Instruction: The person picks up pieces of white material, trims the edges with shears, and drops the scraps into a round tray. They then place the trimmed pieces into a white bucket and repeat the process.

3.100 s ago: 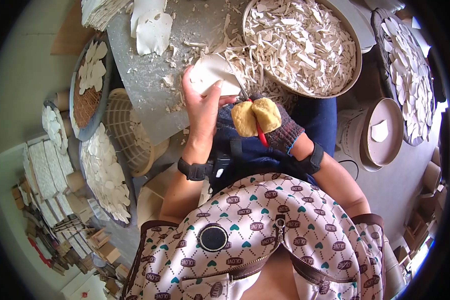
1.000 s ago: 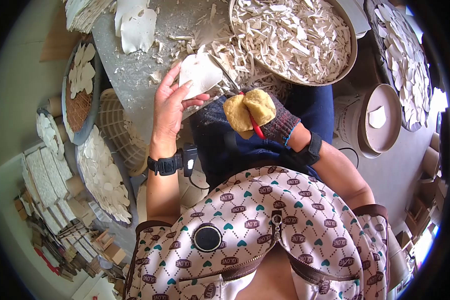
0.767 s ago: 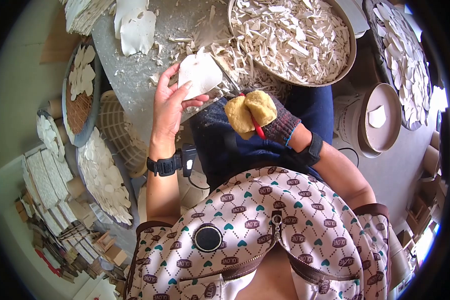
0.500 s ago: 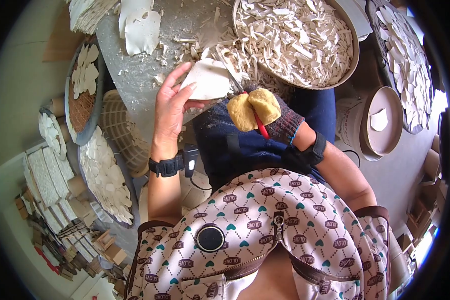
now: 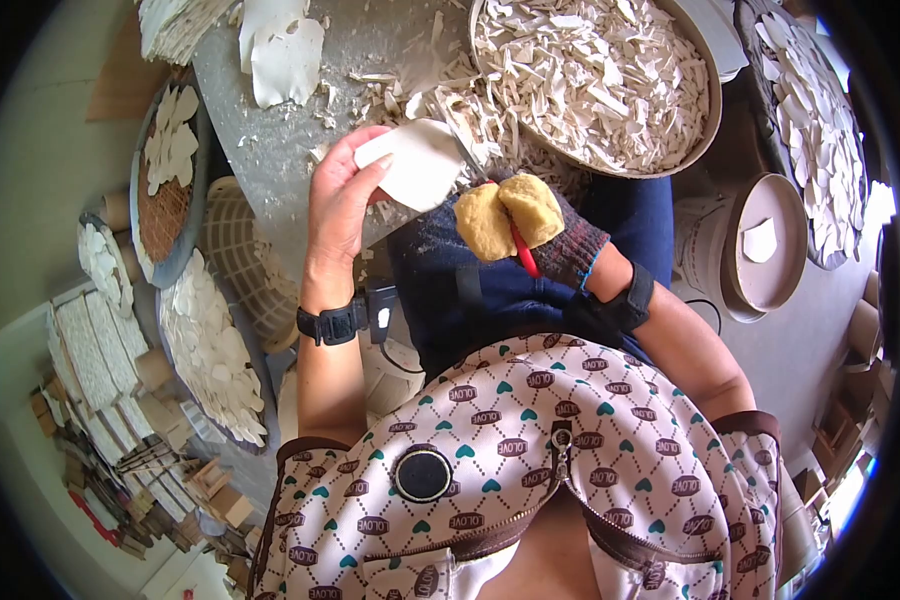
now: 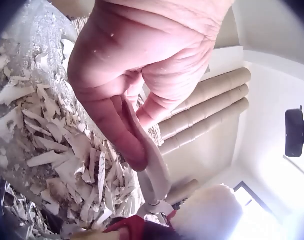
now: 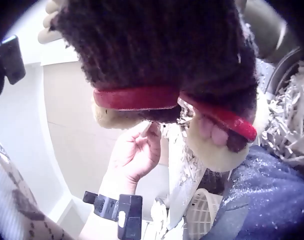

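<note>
In the head view my bare left hand pinches a thin, flat white piece between thumb and fingers. Seen from the left wrist, the white piece is edge-on and slightly bent. My right hand, in a dark knitted glove, grips red-handled scissors with yellow foam round the handles. Their blades lie along the right edge of the piece, overlapping it in the head view. From the right wrist, the two red scissor handles stand apart, with bare fingertips showing inside one loop.
A round tray heaped with white offcuts stands at upper right, more scraps beside it on the grey table. A lidded bucket is at right. Trays of flat white pieces and a slatted basket stand at left.
My left hand has moved left, away from the gloved hand, since the first frame. The white piece has turned in its fingers, and its right edge has come back beside the blades.
</note>
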The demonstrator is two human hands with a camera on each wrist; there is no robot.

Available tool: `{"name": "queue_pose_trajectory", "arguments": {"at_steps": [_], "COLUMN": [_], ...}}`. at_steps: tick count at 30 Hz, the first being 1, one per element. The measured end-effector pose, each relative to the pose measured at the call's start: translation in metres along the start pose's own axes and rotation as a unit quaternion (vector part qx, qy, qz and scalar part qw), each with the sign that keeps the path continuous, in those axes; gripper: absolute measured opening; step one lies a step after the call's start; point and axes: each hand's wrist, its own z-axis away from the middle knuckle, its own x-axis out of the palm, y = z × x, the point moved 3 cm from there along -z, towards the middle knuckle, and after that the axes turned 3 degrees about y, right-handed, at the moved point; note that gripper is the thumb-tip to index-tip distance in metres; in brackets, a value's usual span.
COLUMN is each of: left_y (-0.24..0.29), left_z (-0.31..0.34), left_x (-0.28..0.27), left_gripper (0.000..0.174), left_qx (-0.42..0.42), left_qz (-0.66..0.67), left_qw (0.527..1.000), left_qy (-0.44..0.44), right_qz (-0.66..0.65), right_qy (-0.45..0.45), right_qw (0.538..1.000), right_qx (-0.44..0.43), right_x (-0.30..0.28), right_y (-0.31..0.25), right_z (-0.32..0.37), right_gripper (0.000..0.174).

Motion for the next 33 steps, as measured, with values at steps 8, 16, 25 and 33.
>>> {"name": "queue_pose_trajectory", "arguments": {"at_steps": [8, 16, 25, 33], "left_y": [-0.017, -0.016, -0.015, 0.054], "left_z": [-0.005, -0.012, 0.004, 0.032], "left_x": [0.004, 0.01, -0.048, -0.228], "left_gripper": [0.04, 0.036, 0.036, 0.04], "left_qx": [0.112, 0.157, 0.142, 0.165], "left_qz": [0.035, -0.038, -0.093, -0.603], "left_qw": [0.981, 0.977, 0.976, 0.685], "left_qy": [0.154, 0.14, 0.139, 0.374], "right_qz": [0.049, -0.006, 0.072, 0.053], "right_qy": [-0.061, -0.084, -0.103, -0.115], "right_qw": [0.995, 0.992, 0.982, 0.978], "right_qx": [0.056, 0.095, 0.142, 0.167], "right_x": [0.005, 0.008, 0.007, 0.009], "right_y": [-0.007, -0.02, -0.014, -0.006], "right_z": [0.007, 0.0, 0.002, 0.004], "right_gripper": [0.03, 0.032, 0.024, 0.037]}}
